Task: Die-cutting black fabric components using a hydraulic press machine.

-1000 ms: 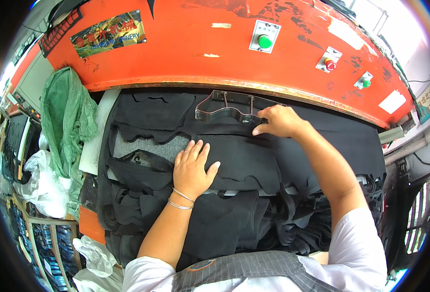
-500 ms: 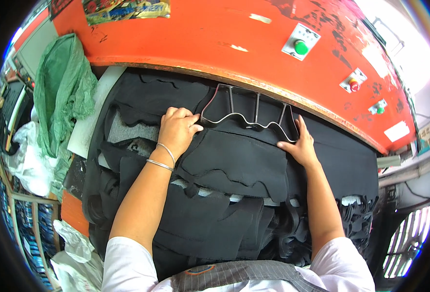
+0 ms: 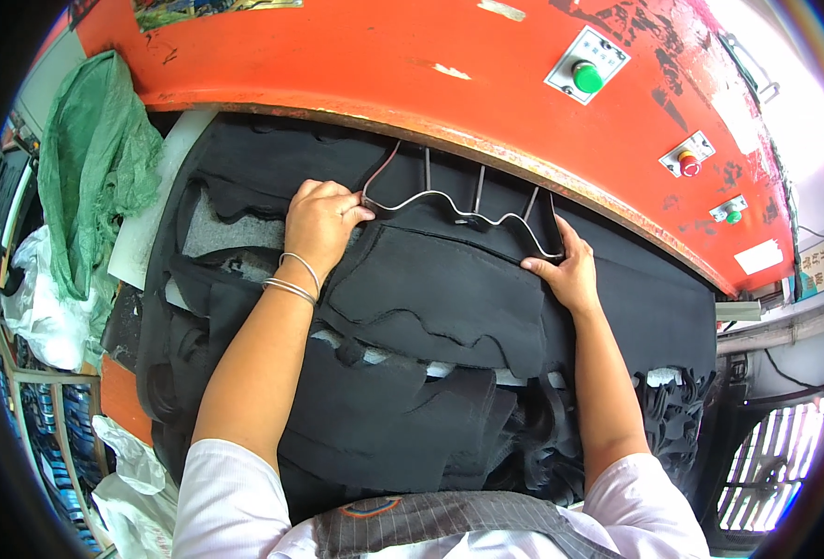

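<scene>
A metal cutting die with a wavy front edge and several cross bars lies on black sheet material. Its far side is hidden beneath the edge of a red machine beam. My left hand, with bracelets on the wrist, pinches the die's front left corner between thumb and fingers. At the opposite end, my right hand holds the right corner, its thumb in front and its fingers along the side. A loose cut black piece with a wavy lower edge lies just nearer to me.
The red machine beam crosses the far side, carrying green buttons and a red button. Black offcuts pile at the near right. Left of the bed hang a green sack and white plastic bags.
Both hands have slid the die slightly away from me, so its far edge has gone under the beam. The whole view has shifted a little, and both hands keep their grip.
</scene>
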Tool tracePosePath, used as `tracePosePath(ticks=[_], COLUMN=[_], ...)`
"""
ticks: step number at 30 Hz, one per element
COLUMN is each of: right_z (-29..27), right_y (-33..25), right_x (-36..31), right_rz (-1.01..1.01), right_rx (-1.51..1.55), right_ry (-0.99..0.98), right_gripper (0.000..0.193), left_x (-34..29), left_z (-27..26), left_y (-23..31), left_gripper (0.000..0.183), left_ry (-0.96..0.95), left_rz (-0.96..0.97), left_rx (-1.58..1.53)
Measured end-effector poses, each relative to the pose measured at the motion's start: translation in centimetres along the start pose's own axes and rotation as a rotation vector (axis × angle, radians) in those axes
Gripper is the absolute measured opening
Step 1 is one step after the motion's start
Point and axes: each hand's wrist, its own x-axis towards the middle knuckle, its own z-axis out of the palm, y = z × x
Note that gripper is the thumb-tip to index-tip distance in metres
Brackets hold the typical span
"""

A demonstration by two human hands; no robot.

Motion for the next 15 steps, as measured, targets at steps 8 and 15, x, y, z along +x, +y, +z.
tracePosePath(ticks=[8,15], right_z=[-0.5,-8.5], right_y=[0.6,2.6], right_x=[2.2,1.5], right_rz=[-0.089,0.003], right_rx=[-0.103,0.388], right_ry=[0.028,0.401], right_gripper=[0.098,0.052], left_x=[2.4,6.1], left_z=[1.7,-0.8], left_y=[-0.6,2.4], left_gripper=[0.013,0.032], left_ry=[-0.063,0.032], left_rz=[-0.026,-0.186], left_rx=[0.094,0.071])
